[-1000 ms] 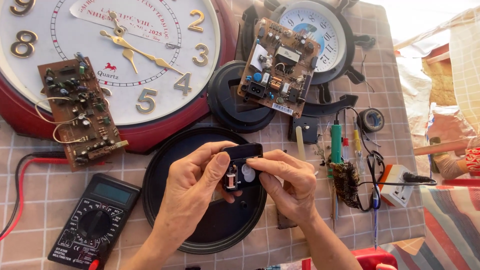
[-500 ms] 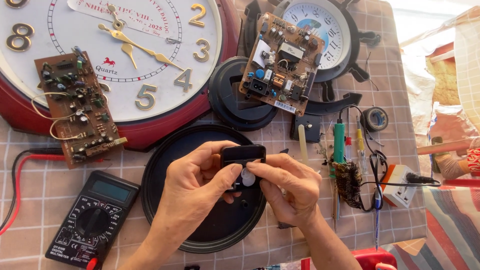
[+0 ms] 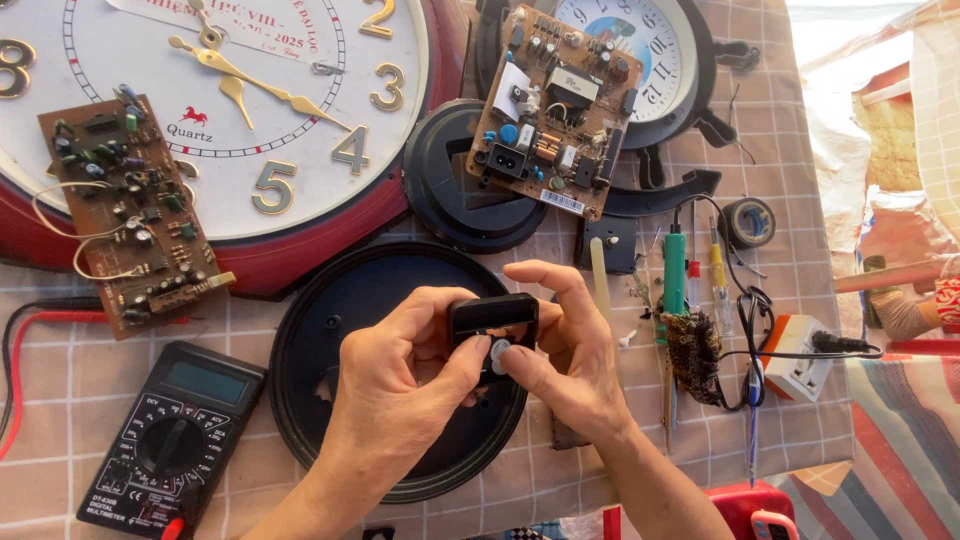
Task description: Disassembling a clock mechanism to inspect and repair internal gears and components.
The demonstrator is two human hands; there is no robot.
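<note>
A big red-rimmed wall clock (image 3: 200,120) lies on the checked worktop (image 3: 60,440). Below it sits a round black clock back (image 3: 330,330). Over this, the left hand (image 3: 400,400) and right hand (image 3: 560,365) pinch a small black clock movement (image 3: 492,316) with their fingers.

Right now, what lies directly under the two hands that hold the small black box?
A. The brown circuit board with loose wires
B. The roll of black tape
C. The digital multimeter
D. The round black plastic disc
D: both the left hand and the right hand hold the small black box above the round black disc; the multimeter lies to the left.
</note>
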